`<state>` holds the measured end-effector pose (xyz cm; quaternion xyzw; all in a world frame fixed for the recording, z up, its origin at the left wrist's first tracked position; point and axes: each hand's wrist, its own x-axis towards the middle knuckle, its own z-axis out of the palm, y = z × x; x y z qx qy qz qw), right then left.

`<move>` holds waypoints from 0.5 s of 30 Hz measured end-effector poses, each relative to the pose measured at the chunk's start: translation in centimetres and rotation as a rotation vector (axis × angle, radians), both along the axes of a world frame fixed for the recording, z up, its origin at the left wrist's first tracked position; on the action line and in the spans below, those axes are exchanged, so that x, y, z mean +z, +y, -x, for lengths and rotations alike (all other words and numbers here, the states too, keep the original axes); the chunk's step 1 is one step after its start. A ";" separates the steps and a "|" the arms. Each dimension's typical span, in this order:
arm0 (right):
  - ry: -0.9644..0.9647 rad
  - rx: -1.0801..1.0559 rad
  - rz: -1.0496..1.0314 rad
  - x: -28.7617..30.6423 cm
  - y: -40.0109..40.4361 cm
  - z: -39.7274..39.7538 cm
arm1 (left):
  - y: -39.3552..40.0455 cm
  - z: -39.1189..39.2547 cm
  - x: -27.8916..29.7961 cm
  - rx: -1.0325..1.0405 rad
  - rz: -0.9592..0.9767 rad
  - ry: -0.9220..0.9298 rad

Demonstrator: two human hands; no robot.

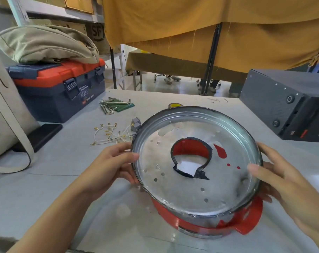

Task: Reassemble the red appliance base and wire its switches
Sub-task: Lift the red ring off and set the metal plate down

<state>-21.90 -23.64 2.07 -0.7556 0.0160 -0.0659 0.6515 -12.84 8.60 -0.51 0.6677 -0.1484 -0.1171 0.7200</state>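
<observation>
Red appliance base (246, 223) with silver metal pan (182, 179), navy-and-orange toolbox (63, 88), mustard cloth (228, 30)

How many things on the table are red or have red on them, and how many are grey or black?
Red: 2, the appliance base and the toolbox with its red lid
Grey or black: 2, the grey box and the flat black block
Total: 4

Left grip (113, 165) and right grip (275, 172) clasp opposite sides, thumbs forward.

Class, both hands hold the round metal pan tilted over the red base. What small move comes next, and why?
Probably lower the round metal pan level into the red base: left hand and right hand grip opposite rims, and its far edge sits raised.
</observation>
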 end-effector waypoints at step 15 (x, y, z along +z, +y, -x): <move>0.082 -0.218 0.151 0.4 -2.3 -2.2 | -2.3 -1.4 2.8 -0.070 -0.166 -0.019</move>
